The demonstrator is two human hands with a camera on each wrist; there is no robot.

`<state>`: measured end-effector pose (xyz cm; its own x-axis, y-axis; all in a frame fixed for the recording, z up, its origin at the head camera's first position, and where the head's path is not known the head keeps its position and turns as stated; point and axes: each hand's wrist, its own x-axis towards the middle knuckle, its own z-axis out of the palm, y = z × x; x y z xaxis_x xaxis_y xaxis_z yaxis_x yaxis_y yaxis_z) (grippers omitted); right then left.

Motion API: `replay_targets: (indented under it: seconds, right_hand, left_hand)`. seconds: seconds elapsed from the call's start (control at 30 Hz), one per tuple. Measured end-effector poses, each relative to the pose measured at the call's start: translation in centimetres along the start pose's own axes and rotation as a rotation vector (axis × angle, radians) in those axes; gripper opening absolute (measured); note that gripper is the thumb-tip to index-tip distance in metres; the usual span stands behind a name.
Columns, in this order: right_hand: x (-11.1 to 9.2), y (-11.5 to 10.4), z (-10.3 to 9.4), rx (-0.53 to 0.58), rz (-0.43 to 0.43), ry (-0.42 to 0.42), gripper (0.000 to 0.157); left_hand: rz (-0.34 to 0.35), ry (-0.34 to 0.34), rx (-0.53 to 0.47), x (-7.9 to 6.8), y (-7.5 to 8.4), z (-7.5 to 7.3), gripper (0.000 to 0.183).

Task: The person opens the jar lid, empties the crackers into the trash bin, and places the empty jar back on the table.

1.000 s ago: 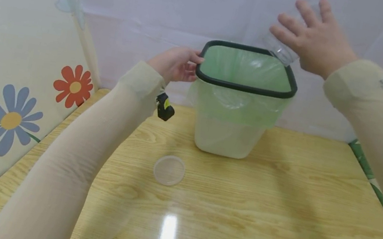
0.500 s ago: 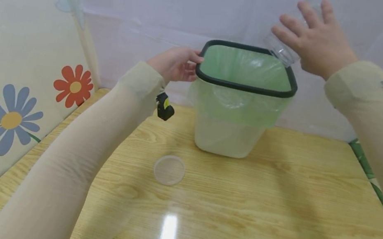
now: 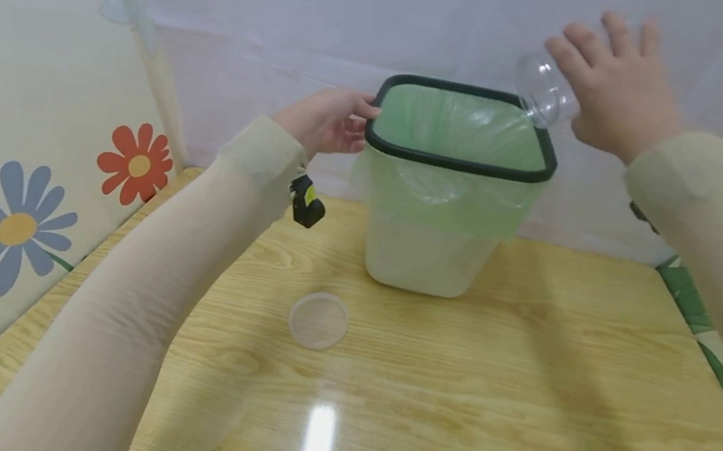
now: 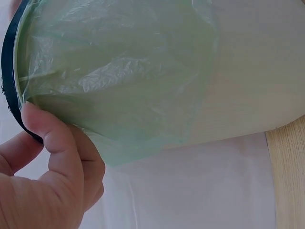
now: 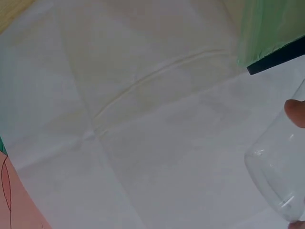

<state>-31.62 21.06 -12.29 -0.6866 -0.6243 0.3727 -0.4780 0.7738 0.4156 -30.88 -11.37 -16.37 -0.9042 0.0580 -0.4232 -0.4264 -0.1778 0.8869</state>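
A pale waste bin (image 3: 423, 259) stands upright on the table, its green liner bag (image 3: 444, 195) folded out over the sides under a black rim ring (image 3: 463, 166). My left hand (image 3: 331, 122) grips this rim at the left, thumb on the outside over the bag in the left wrist view. Above the bin's right back corner, my right hand (image 3: 620, 93) holds a clear plastic jar (image 3: 544, 93), tilted with its lower end right at the rim. In the right wrist view only a fingertip or two show against the jar (image 5: 281, 167).
A round clear lid (image 3: 319, 321) lies on the wood-grain table (image 3: 416, 416), in front of the bin and to its left. Close behind the bin hangs a pale cloth backdrop (image 3: 339, 9). A flower-printed panel (image 3: 8, 83) borders the left side.
My right hand has shifted right and slightly down, and more of the tilted jar shows beside it. The left hand keeps its grip on the rim. The lid stays in place.
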Motion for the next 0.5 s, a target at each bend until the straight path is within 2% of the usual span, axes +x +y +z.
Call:
replay_targets:
  seconds: [0.27, 0.5]
  right_hand:
    - [-1.0, 0.2, 1.1, 0.108, 0.06, 0.107, 0.086]
    - [-1.6, 0.1, 1.0, 0.198, 0.147, 0.066, 0.094]
  left_hand:
    - [-0.006, 0.001, 0.001, -0.1, 0.0, -0.1, 0.052]
    - [0.004, 0.0, 0.006, -0.1, 0.0, 0.0, 0.051]
